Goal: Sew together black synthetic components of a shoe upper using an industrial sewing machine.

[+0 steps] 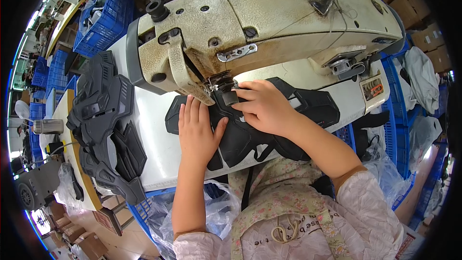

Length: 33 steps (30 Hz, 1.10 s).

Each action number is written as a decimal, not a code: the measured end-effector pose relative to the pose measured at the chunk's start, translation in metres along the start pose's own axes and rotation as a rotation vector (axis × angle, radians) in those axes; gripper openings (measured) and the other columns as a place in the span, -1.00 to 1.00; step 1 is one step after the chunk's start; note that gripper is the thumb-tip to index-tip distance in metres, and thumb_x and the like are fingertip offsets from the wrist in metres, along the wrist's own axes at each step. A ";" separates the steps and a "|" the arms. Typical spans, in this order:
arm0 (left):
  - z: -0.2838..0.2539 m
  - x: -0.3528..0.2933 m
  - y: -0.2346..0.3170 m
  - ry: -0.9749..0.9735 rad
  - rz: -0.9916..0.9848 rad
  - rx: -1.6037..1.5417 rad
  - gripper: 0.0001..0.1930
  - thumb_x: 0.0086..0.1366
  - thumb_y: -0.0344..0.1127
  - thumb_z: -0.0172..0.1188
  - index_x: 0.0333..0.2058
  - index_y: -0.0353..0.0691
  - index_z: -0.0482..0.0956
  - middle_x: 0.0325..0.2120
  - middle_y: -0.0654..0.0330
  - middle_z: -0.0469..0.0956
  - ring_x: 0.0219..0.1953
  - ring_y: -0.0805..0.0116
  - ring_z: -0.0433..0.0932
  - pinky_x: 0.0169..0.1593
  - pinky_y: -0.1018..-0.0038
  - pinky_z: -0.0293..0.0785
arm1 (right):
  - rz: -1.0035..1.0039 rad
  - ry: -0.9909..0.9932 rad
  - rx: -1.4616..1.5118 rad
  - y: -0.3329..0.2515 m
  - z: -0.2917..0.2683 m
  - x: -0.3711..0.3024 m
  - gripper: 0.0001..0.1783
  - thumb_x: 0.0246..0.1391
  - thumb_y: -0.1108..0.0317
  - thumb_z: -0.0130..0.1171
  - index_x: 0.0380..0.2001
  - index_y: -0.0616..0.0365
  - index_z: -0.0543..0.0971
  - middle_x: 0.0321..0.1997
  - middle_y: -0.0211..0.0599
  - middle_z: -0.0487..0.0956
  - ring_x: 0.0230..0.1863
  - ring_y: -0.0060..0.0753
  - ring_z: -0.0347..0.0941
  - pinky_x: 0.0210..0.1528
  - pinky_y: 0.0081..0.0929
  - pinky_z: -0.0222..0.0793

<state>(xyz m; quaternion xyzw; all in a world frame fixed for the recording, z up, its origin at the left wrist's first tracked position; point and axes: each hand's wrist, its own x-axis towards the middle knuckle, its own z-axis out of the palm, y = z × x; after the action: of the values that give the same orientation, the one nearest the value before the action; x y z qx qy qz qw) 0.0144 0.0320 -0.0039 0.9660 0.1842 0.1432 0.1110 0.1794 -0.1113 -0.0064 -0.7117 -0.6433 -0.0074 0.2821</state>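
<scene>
A smooth white tabletop [156,139], slightly glossy, has a pale near edge bowed by the lens. Along its far side stands a long cream sewing machine [308,12], its pebbled, rounded casing stained brown, with the sewing head above the middle. Past the far left corner sits a blue plastic basket [102,36] with latticed walls. The black piece [313,107], matte, flexible and made of angular wing-like panels, lies across the middle of the tabletop under the sewing head, its lower parts reaching the near edge. A heap of black parts [103,110], ribbed and moulded with sharp outlines, covers the left edge.

The left hand [198,127] lies flat on the piece, fingers straight and close together, thumb spread wide. The right hand [264,106] rests on it with bent fingers, the tips just beside a dark, rounded cylinder [230,97] under the head; whether they pinch anything, one cannot tell. Smallest is a shiny metal plate [237,53] on the casing, elongated, with rounded ends.
</scene>
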 end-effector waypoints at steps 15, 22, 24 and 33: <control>-0.005 0.004 0.002 -0.009 0.014 0.051 -0.49 0.21 -0.09 0.27 0.05 -0.28 0.49 0.18 -0.03 0.34 0.25 -0.16 0.24 0.26 0.03 0.18 | 0.058 0.055 -0.030 -0.010 -0.002 -0.001 -0.70 -0.15 0.37 0.26 -0.24 0.03 0.69 0.04 -0.33 0.56 0.17 -0.22 0.37 0.15 -0.13 0.27; -0.002 0.006 -0.003 0.019 0.039 0.084 -0.42 0.19 0.00 0.27 0.13 -0.15 0.47 0.12 -0.03 0.40 0.23 -0.06 0.27 0.29 0.01 0.14 | 0.078 0.011 0.012 -0.004 -0.001 0.001 -0.79 -0.11 0.36 0.26 -0.32 0.01 0.70 0.11 -0.40 0.55 0.20 -0.22 0.36 0.15 -0.10 0.29; -0.002 0.005 -0.002 0.000 0.023 0.038 -0.50 0.21 -0.08 0.26 0.01 -0.32 0.48 0.18 -0.06 0.34 0.25 -0.18 0.24 0.27 0.03 0.16 | 0.101 0.005 0.039 -0.004 -0.001 0.001 -0.81 -0.11 0.36 0.26 -0.34 0.01 0.70 0.11 -0.40 0.55 0.20 -0.22 0.36 0.14 -0.09 0.30; -0.001 0.004 -0.005 0.017 0.038 0.040 -0.38 0.15 -0.12 0.33 0.10 -0.38 0.39 0.17 -0.09 0.36 0.23 -0.21 0.26 0.27 0.04 0.16 | 0.087 0.035 0.005 -0.010 0.001 0.000 -0.78 -0.11 0.39 0.26 -0.30 0.04 0.67 0.12 -0.35 0.54 0.21 -0.19 0.35 0.20 -0.07 0.28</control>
<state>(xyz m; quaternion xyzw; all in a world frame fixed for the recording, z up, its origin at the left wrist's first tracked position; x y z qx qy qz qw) 0.0157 0.0377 -0.0033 0.9701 0.1696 0.1498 0.0874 0.1699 -0.1109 -0.0037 -0.7380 -0.6068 -0.0061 0.2952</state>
